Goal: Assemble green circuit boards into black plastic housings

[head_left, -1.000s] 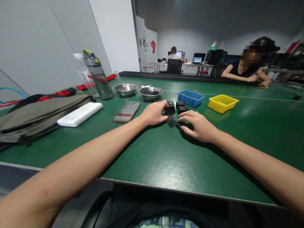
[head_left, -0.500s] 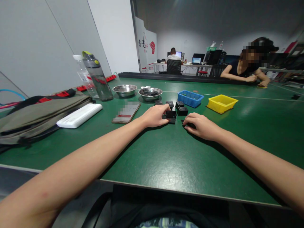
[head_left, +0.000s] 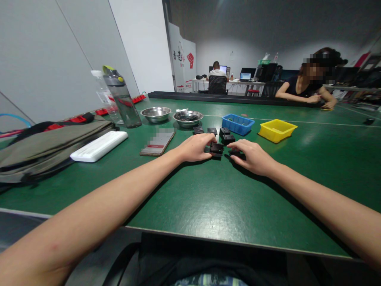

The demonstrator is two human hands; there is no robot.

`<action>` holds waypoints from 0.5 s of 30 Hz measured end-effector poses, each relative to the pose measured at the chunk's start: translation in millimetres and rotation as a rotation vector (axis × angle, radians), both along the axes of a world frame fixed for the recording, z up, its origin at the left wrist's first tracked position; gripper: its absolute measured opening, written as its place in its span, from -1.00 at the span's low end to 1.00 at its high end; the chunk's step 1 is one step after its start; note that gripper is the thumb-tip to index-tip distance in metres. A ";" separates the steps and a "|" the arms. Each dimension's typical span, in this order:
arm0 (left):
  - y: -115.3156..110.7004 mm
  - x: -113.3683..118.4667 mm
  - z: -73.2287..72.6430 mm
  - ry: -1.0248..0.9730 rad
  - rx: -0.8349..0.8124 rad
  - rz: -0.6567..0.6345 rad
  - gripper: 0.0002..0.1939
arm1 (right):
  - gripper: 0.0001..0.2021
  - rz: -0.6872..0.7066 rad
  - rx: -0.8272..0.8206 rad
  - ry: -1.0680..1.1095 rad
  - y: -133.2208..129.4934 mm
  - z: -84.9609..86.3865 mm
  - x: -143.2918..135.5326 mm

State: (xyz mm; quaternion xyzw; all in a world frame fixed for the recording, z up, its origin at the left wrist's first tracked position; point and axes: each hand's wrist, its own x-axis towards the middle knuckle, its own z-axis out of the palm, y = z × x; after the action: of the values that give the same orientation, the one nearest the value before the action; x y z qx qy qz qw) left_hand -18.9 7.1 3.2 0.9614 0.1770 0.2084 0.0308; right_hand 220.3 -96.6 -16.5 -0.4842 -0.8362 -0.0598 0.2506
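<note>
I have a small black block (head_left: 217, 148) between thumb and fingers of my left hand (head_left: 195, 147), just above or on the table (head_left: 190, 198); contact underneath I can't confirm. A thin dark layer shows along its bottom edge, could be a separate flat piece or shadow.

Change over the last half second: block has come slightly toward my right hand (head_left: 253, 157), and the right fingertips have parted from a tight pinch. They're curled now, moderate gap, pointing at the block but not touching it. Something dark sits under that palm; part or shadow, can't tell, so I won't call the right hand loaded.

My read: left is steadying, right has room to work, and the gap between the hands is the active spot. Tight quarters though: a pair of black blocks (head_left: 228, 139) sits just beyond that gap, and two more (head_left: 198, 130) just past the left knuckles. Easy to bump.

Beyond the hands: steel bowl (head_left: 187, 124) past the left, blue tray (head_left: 233, 126) and yellow tray (head_left: 269, 134) past the right. Smartphone (head_left: 156, 143) lies left of the left hand.
</note>
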 end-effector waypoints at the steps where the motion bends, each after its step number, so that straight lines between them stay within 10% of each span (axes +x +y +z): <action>1: -0.9 -0.1 0.4 0.000 0.008 -0.008 -0.72 | -0.66 0.008 0.016 0.033 -1.0 0.4 -1.8; 15: -9.7 3.5 0.6 0.032 0.091 -0.158 -0.74 | -0.81 0.096 -0.011 0.147 -5.8 7.2 -11.6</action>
State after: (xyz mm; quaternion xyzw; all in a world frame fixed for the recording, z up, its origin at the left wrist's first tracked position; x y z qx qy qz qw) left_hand -15.4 -2.6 3.8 0.9760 0.0915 0.1977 0.0007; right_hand 208.7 -102.4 -9.2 -0.4482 -0.8380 -0.0075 0.3113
